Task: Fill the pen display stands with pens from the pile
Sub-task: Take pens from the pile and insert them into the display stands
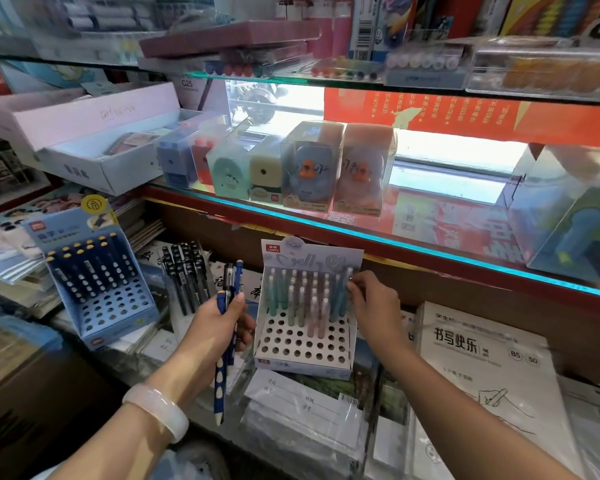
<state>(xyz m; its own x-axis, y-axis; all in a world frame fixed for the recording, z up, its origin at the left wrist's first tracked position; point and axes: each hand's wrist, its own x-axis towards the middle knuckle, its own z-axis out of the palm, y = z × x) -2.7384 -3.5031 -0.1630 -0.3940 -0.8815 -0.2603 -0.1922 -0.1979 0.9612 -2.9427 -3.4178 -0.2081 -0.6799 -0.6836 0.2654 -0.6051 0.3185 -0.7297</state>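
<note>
Over on the left sits the blue stand (97, 289), tilted back, with dark blue pens upright in its rear rows and the front holes bare. Just right of it lies the pile of black pens (186, 275), long axes running roughly away from the person, caps toward the shelf.

Next comes the left hand (219, 323), curled around a small bunch of pens (227, 327). The dotted blue one runs nearly vertical in view, tapered tip pointing down toward the wrist and the other end up past the thumb. A white bangle (160, 412) sits on that wrist.

Right of that is the white stand (305, 327), pastel pens standing in the back rows, roughly half the holes free. The right hand (374, 306) pinches the top of a pen (347, 292) in the far-right column, near the back card.

My take on doing this step well: keep the pen lined up with the hole's slant, push straight along its length until it seats, and don't knock the neighbours. Then I'd feed the dotted blue ones to the blue stand, tip down, since they look like its match.
</note>
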